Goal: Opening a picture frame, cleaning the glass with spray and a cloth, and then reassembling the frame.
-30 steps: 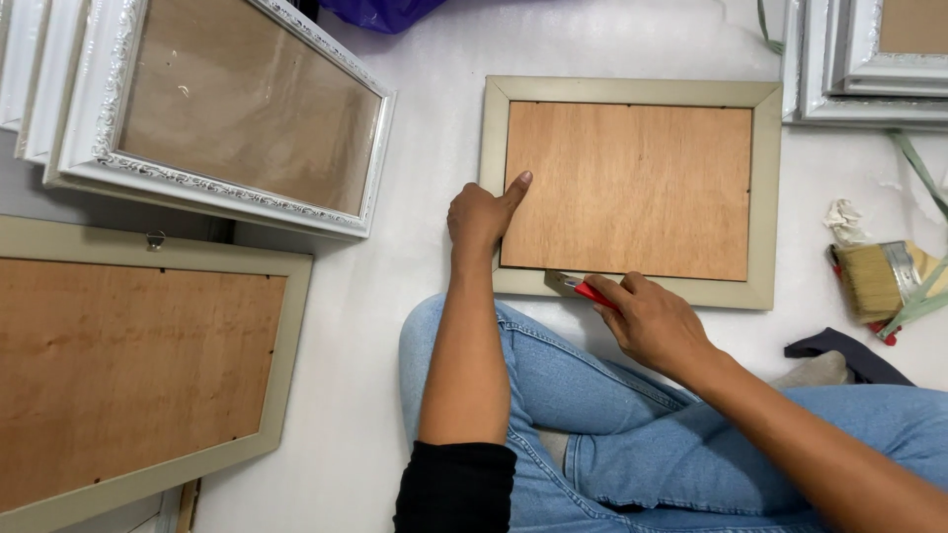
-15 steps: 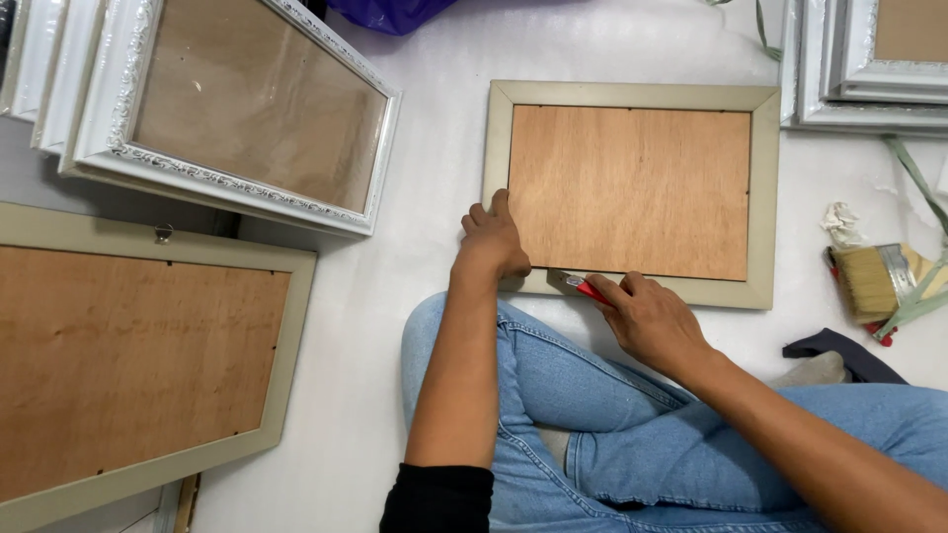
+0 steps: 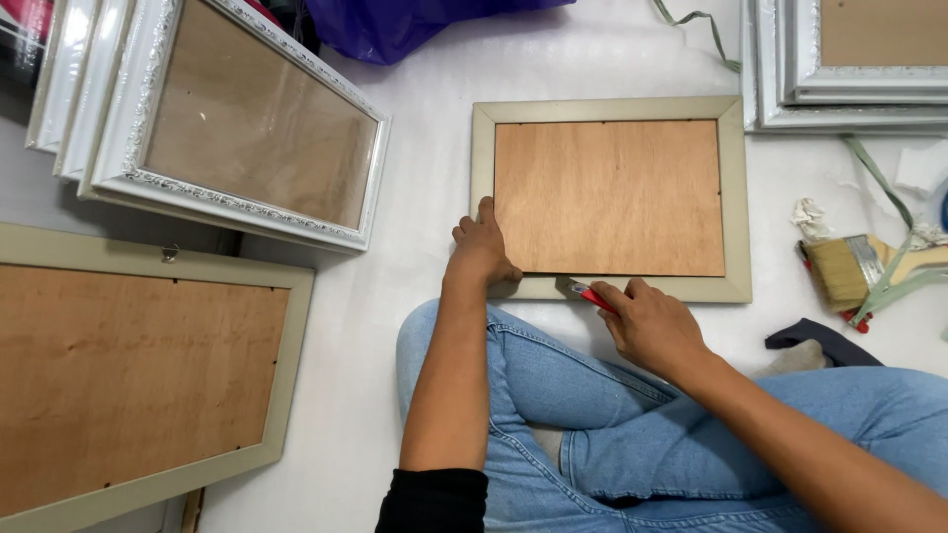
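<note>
We see a cream picture frame [image 3: 609,111] lying face down on the white floor [image 3: 425,197], with its brown wooden back [image 3: 609,197] facing up. The left hand [image 3: 482,247] lies flat and open on the frame's lower left corner, pressing down and holding nothing. The right hand [image 3: 652,324] is closed around a small red tool [image 3: 591,294], and the tool's tip touches the bottom edge of the frame, near the wooden back. The person sits on the floor in blue jeans [image 3: 612,444], with the frame just in front of the knees. To the right lies a paintbrush [image 3: 859,268] with light bristles, well apart from the hands. A white shiny frame [image 3: 247,128] leans at the upper left, and a big cream frame [image 3: 148,375] lies at the lower left. More white frames [image 3: 849,89] sit at the top right, and a purple bag [image 3: 415,25] is at the top.
</note>
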